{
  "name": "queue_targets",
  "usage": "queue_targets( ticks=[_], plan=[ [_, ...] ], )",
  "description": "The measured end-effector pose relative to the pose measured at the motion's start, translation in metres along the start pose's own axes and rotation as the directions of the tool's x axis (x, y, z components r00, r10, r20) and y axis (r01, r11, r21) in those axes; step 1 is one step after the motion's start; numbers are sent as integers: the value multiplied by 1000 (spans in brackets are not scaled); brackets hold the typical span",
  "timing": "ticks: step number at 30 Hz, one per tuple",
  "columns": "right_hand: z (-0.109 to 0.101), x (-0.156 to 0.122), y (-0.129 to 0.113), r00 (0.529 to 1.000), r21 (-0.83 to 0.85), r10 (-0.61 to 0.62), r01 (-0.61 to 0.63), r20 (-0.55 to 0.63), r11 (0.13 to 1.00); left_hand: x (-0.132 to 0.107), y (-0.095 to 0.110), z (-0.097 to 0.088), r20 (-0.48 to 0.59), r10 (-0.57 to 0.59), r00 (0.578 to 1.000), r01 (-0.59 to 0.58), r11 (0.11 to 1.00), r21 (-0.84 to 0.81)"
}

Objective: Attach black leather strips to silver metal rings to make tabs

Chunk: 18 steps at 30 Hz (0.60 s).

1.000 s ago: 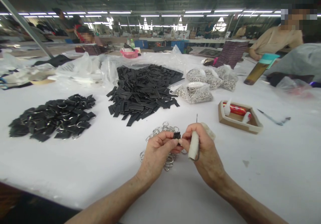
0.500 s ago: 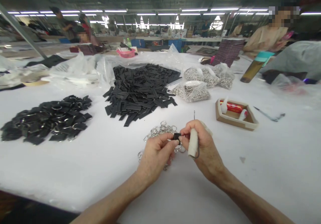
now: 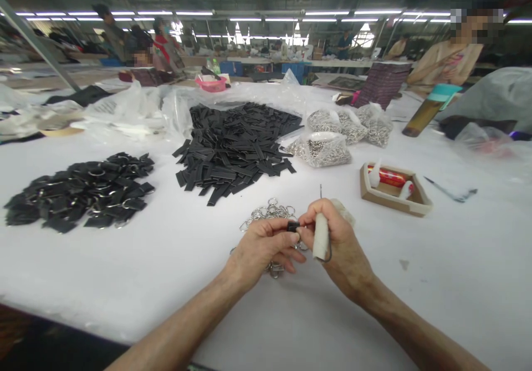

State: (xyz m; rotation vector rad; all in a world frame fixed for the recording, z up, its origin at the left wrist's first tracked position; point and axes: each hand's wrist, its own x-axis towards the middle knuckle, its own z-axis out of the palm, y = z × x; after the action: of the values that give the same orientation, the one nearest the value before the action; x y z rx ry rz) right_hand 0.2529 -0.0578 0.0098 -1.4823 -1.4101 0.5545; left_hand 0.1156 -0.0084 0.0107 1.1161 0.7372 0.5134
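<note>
One small black strip [image 3: 293,226] sits pinched in the left hand [image 3: 260,245], apparently steady though lower fingers have uncurled. The right hand [image 3: 341,245] grips a cream-wrapped tool [image 3: 320,238].

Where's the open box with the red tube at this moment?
In the head view, the box sits on the right side of the white table, beyond and to the right of the right hand, just left of a thin tool.
</note>
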Motion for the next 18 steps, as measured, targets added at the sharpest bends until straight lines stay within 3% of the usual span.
queue_targets(
  ticks=[9, 18],
  plan=[
    [4, -1, 2, 993, 90, 109, -112, 40, 990, 0, -1, 6, -134, 9, 991, -6, 1000, 24],
    [5, -3, 3, 993, 74, 111, -113, 29, 991, 0, -2, 8, -155, 30, 987, -21, 998, 62]
  ],
)
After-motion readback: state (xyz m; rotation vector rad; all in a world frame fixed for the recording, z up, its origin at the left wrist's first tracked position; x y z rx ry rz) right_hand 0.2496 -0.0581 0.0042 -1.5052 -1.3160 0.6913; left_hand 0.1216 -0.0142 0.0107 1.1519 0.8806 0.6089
